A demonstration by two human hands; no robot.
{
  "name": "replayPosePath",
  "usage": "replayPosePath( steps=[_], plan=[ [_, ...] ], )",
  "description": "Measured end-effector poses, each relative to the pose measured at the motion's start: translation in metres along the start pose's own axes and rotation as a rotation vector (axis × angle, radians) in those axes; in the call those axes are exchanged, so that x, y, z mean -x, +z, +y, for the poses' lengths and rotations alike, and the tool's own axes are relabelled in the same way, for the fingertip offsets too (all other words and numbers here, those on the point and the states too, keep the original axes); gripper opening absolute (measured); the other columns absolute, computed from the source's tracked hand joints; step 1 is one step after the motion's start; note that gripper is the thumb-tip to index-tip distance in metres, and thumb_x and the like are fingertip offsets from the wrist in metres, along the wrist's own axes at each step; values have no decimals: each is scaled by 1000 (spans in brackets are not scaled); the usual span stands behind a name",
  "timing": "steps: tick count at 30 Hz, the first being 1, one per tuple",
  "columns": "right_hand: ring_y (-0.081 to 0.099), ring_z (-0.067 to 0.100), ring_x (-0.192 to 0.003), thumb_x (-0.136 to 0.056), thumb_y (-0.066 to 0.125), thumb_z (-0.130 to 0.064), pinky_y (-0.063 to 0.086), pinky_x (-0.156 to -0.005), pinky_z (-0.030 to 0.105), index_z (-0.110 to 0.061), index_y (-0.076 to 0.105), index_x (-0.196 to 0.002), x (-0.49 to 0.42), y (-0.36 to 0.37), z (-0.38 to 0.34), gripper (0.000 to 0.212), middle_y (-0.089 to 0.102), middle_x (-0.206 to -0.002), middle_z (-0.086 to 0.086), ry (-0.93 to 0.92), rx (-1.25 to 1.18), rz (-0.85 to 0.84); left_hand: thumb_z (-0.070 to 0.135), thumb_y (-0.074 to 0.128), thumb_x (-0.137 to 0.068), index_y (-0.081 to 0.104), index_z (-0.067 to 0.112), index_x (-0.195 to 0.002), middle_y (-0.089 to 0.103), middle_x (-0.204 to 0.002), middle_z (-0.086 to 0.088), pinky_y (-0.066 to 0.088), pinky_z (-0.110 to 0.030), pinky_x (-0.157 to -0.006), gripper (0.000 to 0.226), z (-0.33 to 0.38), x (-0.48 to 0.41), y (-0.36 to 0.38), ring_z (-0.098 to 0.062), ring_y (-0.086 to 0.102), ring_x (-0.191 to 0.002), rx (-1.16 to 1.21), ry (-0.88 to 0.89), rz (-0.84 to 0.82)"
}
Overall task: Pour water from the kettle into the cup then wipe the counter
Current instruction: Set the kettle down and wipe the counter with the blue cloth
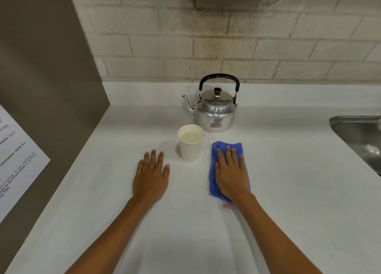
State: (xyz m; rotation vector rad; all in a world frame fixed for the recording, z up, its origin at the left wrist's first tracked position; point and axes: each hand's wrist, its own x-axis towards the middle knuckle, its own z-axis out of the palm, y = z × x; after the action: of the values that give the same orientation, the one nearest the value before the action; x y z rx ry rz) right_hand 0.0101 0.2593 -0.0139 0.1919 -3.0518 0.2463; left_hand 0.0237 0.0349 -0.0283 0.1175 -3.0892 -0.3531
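A silver kettle (214, 113) with a black handle stands upright near the back of the white counter (288, 191), spout pointing left. Just in front of it stands a white paper cup (190, 143) with water inside. To the cup's right lies a folded blue cloth (214, 170), and my right hand (231, 174) presses flat on top of it, fingers extended. My left hand (151, 175) rests flat on the counter to the left of the cup, holding nothing and not touching the cup.
A steel sink (358, 137) is set into the counter at the right edge. A brown panel (51, 88) with a printed paper notice (14, 160) forms the left wall. A tiled wall stands behind the kettle. A small white tag (225, 207) pokes out from the cloth's near end.
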Motion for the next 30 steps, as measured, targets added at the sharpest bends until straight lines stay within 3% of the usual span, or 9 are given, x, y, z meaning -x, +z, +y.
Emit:
replayPosePath(
  steps=[3, 7, 9, 13, 17, 19, 23, 27, 30],
  plan=[
    [0, 19, -146, -100, 23, -32, -1, -118, 36, -24, 7, -146, 15, 5, 30, 50, 5, -158, 3, -164, -61, -8, 40, 13, -96, -3, 19, -145, -4, -157, -6, -1, -35, -118, 56, -1, 0, 1, -22, -6, -145, -3, 4, 7],
    [2, 19, -146, -100, 23, -33, 5, -118, 39, -20, 2, -146, 1, 0, 60, 53, 4, -158, 3, 12, -53, 11, 41, 12, -96, -5, 19, -145, -6, -157, -6, -2, -34, -117, 56, -1, 0, 2, -21, -7, -144, -20, -1, 18],
    [0, 21, -146, -100, 19, -31, 4, -118, 39, -16, -2, -146, -20, 0, 48, 53, 1, -159, 6, 9, -16, -11, 40, 12, -96, -5, 20, -145, -6, -157, -6, -2, -34, -118, 55, 2, 0, 2, -21, -8, -144, -12, -8, 24],
    [-4, 16, -145, -101, 17, -28, -3, -118, 33, -18, -3, -146, -50, 3, 22, 50, -1, -159, 2, -297, 11, -117, 39, 13, -97, -5, 20, -145, -6, -157, -4, -3, -33, -117, 55, 2, 0, 1, -20, -8, -144, 5, -4, 23],
    [-9, 1, -141, -101, 22, -26, -15, -111, 15, -29, -3, -144, -45, 0, 53, 49, -1, -155, -11, -563, -103, -152, 41, 13, -96, -5, 22, -145, -6, -157, -2, -5, -31, -116, 55, 0, 1, 2, -18, -8, -144, 14, -7, 45],
    [-4, 3, -143, -101, 23, -24, -12, -113, 16, -30, 0, -144, -54, -2, 61, 49, -3, -153, -14, -540, -113, -157, 41, 13, -96, -5, 22, -145, -6, -157, -2, -5, -30, -115, 55, 1, 0, 2, -18, -8, -144, 13, -11, 45],
    [-1, 10, -145, -101, 22, -23, -3, -118, 27, -20, 4, -147, -87, -4, 27, 49, 3, -158, -3, -513, -51, -180, 42, 11, -96, -5, 22, -145, -7, -157, -2, -6, -30, -115, 56, 2, 0, 2, -18, -9, -144, 10, -24, 38],
    [0, 8, -144, -101, 21, -25, -3, -118, 26, -21, 6, -147, -90, -3, 23, 48, 6, -158, -3, -563, -93, -208, 43, 13, -96, -3, 23, -145, -4, -157, -2, -4, -30, -115, 56, 0, 1, 3, -18, -7, -144, 16, -14, 40],
    [1, 7, -144, -101, 22, -25, -4, -115, 23, -25, 6, -146, -67, -2, 53, 47, 8, -158, -5, -452, -114, -143, 43, 13, -96, -3, 23, -145, -4, -158, -1, -4, -29, -115, 56, -1, 0, 3, -18, -6, -144, 15, -9, 44]
  ],
)
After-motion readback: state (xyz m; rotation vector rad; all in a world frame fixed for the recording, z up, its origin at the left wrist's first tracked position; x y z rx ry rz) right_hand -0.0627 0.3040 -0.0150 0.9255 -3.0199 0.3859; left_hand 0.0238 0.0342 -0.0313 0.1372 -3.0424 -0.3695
